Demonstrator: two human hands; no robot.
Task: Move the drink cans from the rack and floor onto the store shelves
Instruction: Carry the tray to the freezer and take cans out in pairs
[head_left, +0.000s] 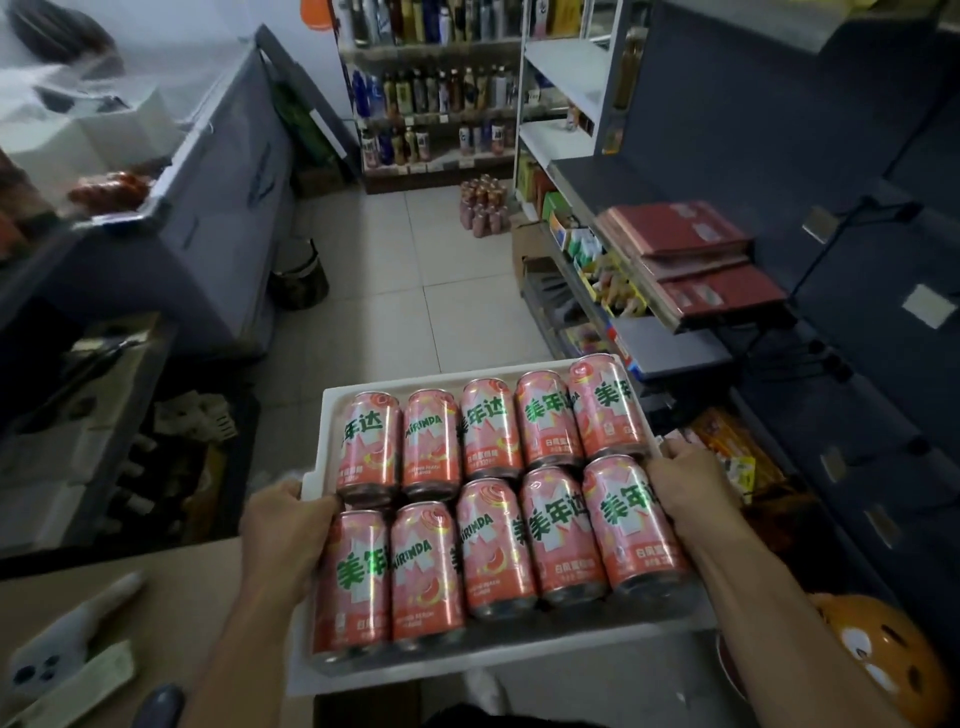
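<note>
Grip: left hand (283, 525), right hand (680, 488) hold tray (332, 410) of cans (488, 499) | fingers hidden underneath

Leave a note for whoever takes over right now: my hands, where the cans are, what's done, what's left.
Left hand grips the left edge of the tray, right hand the right edge.
Ten pink cans lie sideways in the tray, held in the aisle.
Another pack of drinks stands on the floor by the far shelves.
Done: tray lifted. Left: shelve these cans, then the floor pack.
</note>
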